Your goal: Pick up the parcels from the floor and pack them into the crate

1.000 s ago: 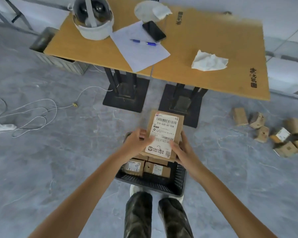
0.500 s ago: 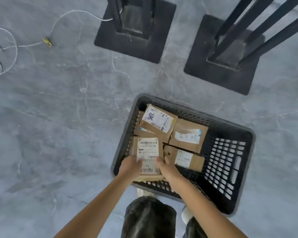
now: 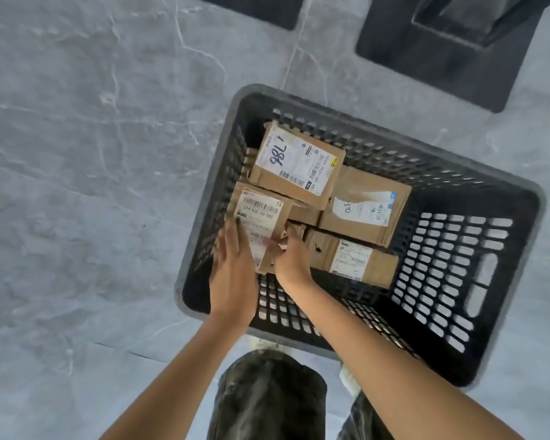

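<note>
Head view: a black perforated plastic crate (image 3: 451, 198) stands on the grey marbled floor (image 3: 77, 154). The brown cardboard parcel with a white barcode label (image 3: 261, 211) lies inside the crate against its left wall. The left hand (image 3: 234, 274) rests on the label, fingers (image 3: 232, 239) straight and together. The right hand (image 3: 291, 258) grips the parcel's right edge with curled fingers. A cardboard parcel marked "786" (image 3: 296, 166) lies just beyond, touching it.

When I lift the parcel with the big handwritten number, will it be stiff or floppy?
Probably stiff: the handwritten-number parcel is a cardboard box with crisp edges. Likely stable, not rolling: it lies flat atop other parcels.
</note>
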Available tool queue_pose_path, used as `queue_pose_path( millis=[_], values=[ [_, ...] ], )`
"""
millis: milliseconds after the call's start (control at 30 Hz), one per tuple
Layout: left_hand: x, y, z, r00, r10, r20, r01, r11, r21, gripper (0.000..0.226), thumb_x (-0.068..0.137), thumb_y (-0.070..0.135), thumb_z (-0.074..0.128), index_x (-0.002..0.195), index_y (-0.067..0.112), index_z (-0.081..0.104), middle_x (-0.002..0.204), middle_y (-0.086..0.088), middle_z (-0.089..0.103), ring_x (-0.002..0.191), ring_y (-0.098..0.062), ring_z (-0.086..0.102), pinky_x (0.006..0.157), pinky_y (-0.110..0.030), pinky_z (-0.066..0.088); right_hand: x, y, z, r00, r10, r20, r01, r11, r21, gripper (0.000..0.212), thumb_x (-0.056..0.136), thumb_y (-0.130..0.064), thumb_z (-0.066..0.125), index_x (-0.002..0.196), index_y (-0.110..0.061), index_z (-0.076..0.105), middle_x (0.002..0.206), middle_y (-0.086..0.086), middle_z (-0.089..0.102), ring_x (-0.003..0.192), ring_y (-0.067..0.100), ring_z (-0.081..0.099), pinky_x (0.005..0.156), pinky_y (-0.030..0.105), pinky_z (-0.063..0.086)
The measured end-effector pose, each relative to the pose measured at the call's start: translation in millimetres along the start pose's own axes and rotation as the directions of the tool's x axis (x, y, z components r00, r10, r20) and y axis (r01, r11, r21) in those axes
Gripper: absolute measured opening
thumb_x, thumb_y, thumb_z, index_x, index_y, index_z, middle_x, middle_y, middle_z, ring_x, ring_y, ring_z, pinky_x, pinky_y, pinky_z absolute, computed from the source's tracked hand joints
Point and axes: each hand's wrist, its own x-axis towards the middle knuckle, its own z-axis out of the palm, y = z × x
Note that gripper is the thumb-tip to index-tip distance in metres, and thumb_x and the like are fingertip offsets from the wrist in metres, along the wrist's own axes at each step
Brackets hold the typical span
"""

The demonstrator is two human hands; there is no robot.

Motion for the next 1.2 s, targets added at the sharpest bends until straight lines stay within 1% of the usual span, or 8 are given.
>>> queue_pose_path(
  millis=[200,267,367,467,567,733,933,1200],
  values=[
    [-12,11,-8,0.975,0.042,0.217,-0.087,0.975,0.205,0.081,0.092,0.005,0.049,0.149,0.023,-0.005,0.157,-0.009,-0.017,0.146,-0.029,-0.006,0.113,-0.043,0.031,1,-24,-17,0.977,0.096,0.193,-0.05,0.972,-0.231,0.039,0.1,-0.022,0.044,0.137,-0.015,0.038,0.132,0.005,0.055,0.1,0.018,0.062,0.078,0.018,0.044],
    [-9,19,-23,0.97,0.04,0.24,-0.095,0.971,0.222,0.073,0.093,0.01,0.05,0.149,0.019,0.003,0.158,-0.013,-0.007,0.146,-0.032,0.006,0.109,-0.042,0.038,-6,-37,-37,0.956,0.116,0.268,-0.019,0.94,-0.341,0.049,0.101,-0.026,0.041,0.146,-0.015,0.025,0.133,0.008,0.052,0.086,0.018,0.065,0.067,0.022,0.051],
    [-3,28,-56,0.971,0.029,0.238,-0.084,0.971,0.226,0.052,0.094,0.017,0.047,0.142,0.013,0.028,0.152,-0.013,0.023,0.141,-0.028,0.022,0.107,-0.041,0.038,-25,-64,-68,0.934,0.079,0.349,0.085,0.898,-0.431,0.051,0.101,-0.027,0.039,0.148,-0.013,0.025,0.145,0.01,0.042,0.12,0.032,0.054,0.092,0.03,0.045],
    [-1,49,-103,0.984,0.087,0.156,-0.114,0.979,0.171,0.038,0.094,0.018,0.043,0.132,0.013,0.046,0.134,-0.005,0.051,0.126,-0.022,0.045,0.1,-0.037,0.044,-55,-101,-102,0.917,-0.045,0.396,0.224,0.88,-0.418,0.046,0.1,-0.026,0.042,0.144,-0.017,0.033,0.14,0.007,0.048,0.12,0.035,0.053,0.101,0.041,0.045],
    [-7,86,-169,0.982,0.185,0.043,-0.19,0.973,0.132,0.028,0.094,0.015,0.044,0.119,0.014,0.057,0.116,-0.001,0.064,0.106,-0.018,0.059,0.087,-0.036,0.051,-97,-145,-141,0.932,-0.166,0.322,0.285,0.883,-0.372,0.042,0.1,-0.025,0.042,0.141,-0.017,0.039,0.144,0.002,0.044,0.13,0.021,0.046,0.1,0.025,0.035],
    [-40,175,-313,0.94,0.308,-0.15,-0.292,0.949,0.117,0.025,0.093,0.012,0.043,0.107,0.017,0.063,0.101,0.002,0.068,0.088,-0.016,0.062,0.077,-0.031,0.049,-194,-246,-224,0.918,-0.379,0.115,0.395,0.856,-0.333,0.039,0.099,-0.023,0.045,0.138,-0.019,0.044,0.139,0.002,0.049,0.129,0.015,0.046,0.104,0.029,0.038],
    [-123,306,-493,0.818,0.48,-0.317,-0.472,0.875,0.106,0.019,0.093,0.022,0.045,0.102,0.02,0.061,0.093,0.002,0.065,0.085,-0.02,0.06,0.072,-0.036,0.051,-344,-360,-337,0.717,-0.696,-0.043,0.579,0.629,-0.518,0.039,0.098,-0.023,0.046,0.137,-0.022,0.045,0.138,-0.003,0.049,0.13,0.015,0.038,0.109,0.032,0.032],
    [-263,462,-657,0.587,0.662,-0.466,-0.693,0.708,0.134,0.023,0.092,0.018,0.048,0.112,0.018,0.061,0.106,0.002,0.067,0.096,-0.018,0.061,0.078,-0.039,0.053,-551,-424,-480,0.259,-0.837,-0.482,0.694,0.509,-0.509,0.039,0.097,-0.007,0.041,0.135,-0.018,0.045,0.106,0.0,0.065,0.095,0.014,0.058,0.079,0.022,0.045]
  ],
)
